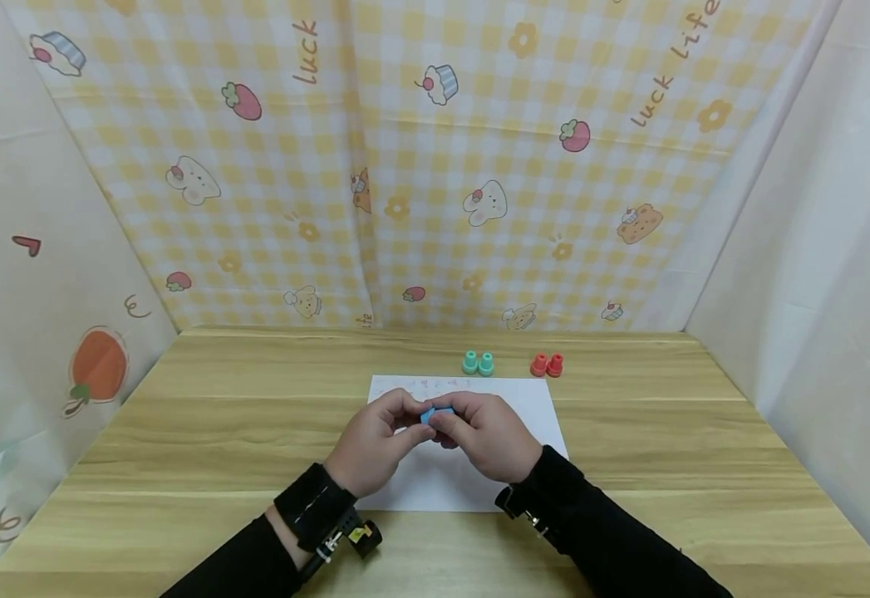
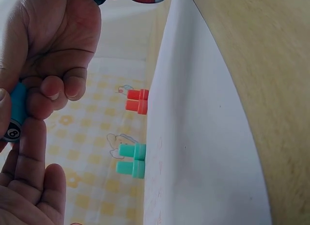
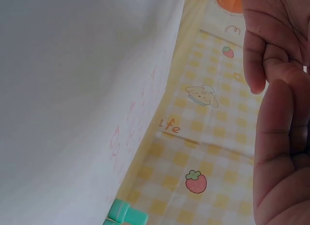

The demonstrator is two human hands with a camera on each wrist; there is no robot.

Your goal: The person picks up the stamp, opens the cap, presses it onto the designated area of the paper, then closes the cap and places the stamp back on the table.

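Over the paper, both hands meet on a small light-blue cylinder. The left hand pinches its left end between thumb and forefinger. From the other side, the right hand grips it with thumb and curled fingers. A dark number 8 in a circle marks one end of the blue cylinder in the left wrist view. The fingers hide much of it there, and in the right wrist view they cover it. Beneath lies a white sheet of paper with faint pinkish marks along its far edge.
Two teal stepped plastic pieces stand side by side just behind the paper. Two matching red ones stand to their right. The wooden tabletop ends at a yellow checked cloth, with white cloths at both sides.
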